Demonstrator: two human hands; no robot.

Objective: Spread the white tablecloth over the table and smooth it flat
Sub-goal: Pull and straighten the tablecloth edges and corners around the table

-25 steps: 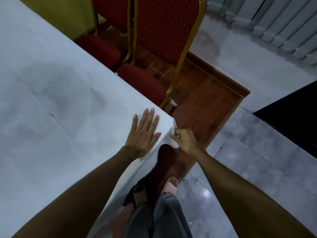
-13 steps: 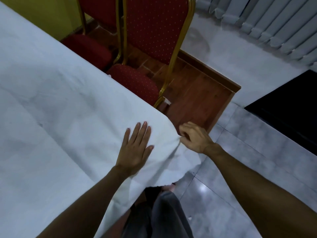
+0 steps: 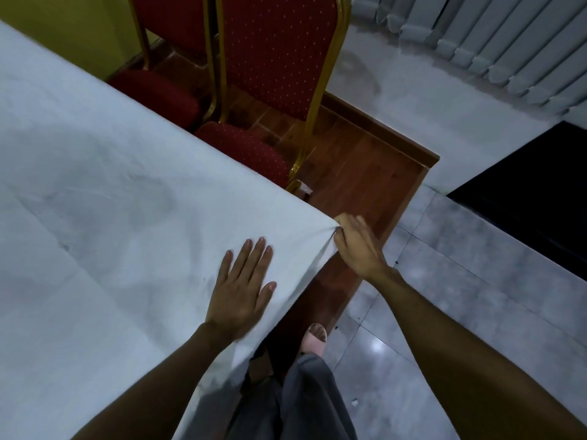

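The white tablecloth (image 3: 104, 192) already covers the visible surface, with soft creases left (mostly mid-left). The left hand (image 3: 240, 292) lies flat near the right corner, fingers spread wide; the right hand (image 3: 357, 244) pinches that corner. Smoothing remains, likely nearly finished.

A white tablecloth (image 3: 104, 185) is seen at 9 o'clock. Red upholstery dotted in pale gold, framed in gold, is shown on the chair (image 3: 273, 58) at 12 o'clock. Grey floor tiles (image 3: 476, 296) are seen at 3 o'clock.
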